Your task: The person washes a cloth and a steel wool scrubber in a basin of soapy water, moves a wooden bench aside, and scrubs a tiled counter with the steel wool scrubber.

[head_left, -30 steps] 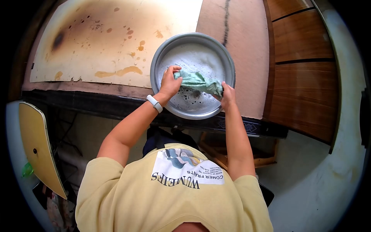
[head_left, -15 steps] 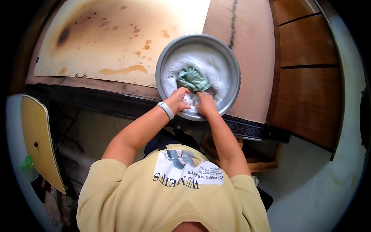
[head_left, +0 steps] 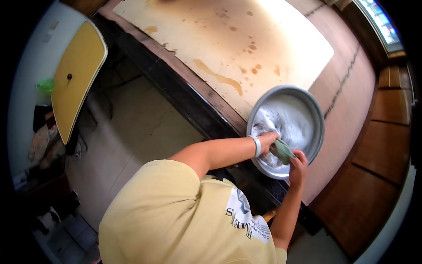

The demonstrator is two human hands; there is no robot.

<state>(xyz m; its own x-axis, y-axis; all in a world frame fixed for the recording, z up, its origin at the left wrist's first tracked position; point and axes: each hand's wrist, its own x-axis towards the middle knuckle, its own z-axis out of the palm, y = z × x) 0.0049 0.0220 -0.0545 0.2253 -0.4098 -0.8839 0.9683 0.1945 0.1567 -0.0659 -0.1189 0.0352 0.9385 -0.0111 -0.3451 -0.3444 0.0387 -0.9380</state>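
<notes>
We grip a green cloth (head_left: 282, 152) at both ends

We hold the cloth at the near side of a grey basin (head_left: 320, 127) with white suds (head_left: 298, 116) inside. The fingers of our left hand (head_left: 267, 141) close around one end; those of our right hand (head_left: 298, 164) pinch the other. The basin stands on the table (head_left: 345, 99), at its edge.

stained sheet (head_left: 263, 33), yellow board (head_left: 80, 72), window (head_left: 379, 21)
</notes>
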